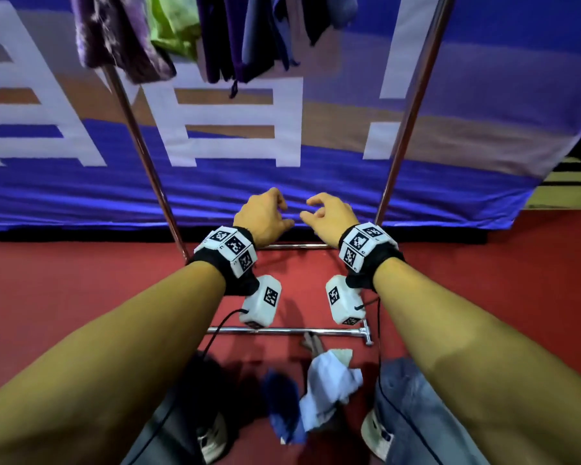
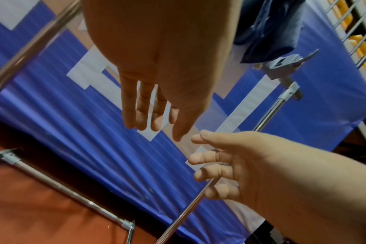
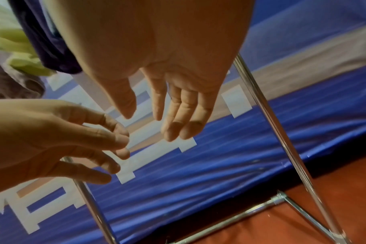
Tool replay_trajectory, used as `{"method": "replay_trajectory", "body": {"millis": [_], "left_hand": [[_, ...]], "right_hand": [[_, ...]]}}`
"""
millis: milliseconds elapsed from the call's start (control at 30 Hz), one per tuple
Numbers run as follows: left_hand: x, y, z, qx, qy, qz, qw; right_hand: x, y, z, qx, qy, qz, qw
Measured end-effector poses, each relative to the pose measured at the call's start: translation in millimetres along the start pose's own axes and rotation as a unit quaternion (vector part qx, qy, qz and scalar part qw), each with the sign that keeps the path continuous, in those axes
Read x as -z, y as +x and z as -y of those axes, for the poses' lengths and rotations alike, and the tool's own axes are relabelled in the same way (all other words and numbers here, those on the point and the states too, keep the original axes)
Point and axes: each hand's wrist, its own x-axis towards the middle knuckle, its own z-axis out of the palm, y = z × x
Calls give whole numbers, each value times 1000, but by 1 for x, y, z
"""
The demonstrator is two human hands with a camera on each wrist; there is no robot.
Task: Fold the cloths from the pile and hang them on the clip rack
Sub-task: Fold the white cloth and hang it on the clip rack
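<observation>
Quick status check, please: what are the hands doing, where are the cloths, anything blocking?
Left hand and right hand empty, fingers loose, between the rack poles. Several cloths hang above; pale cloth and blue cloth lie on the floor. Nothing blocking.

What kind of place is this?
Probably a sports hall or event room, not a home: a big blue banner with white letters, a red floor, and a metal drying rack with cloths hanging.
</observation>
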Motion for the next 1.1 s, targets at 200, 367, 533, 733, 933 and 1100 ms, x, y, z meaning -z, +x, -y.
{"method": "replay_trajectory", "body": {"millis": [200, 367, 533, 733, 933, 1100], "left_hand": [[-47, 3, 42, 20, -28, 38, 999], [-86, 4, 69, 29, -50, 88, 994], [-133, 5, 97, 77, -54, 120, 988], [-192, 3, 131, 135, -45, 155, 978], [-247, 2, 158, 189, -31, 196, 962], [-296, -6, 178, 211, -8, 234, 949]], "right_hand": [[-43, 6, -54, -33, 5, 42, 999], [-74, 12, -92, -56, 35, 69, 995], [-108, 15, -133, -95, 37, 99, 990], [-145, 14, -185, -141, 36, 132, 981], [-175, 12, -238, -202, 11, 143, 969], [-203, 10, -275, -238, -23, 155, 958]]}}
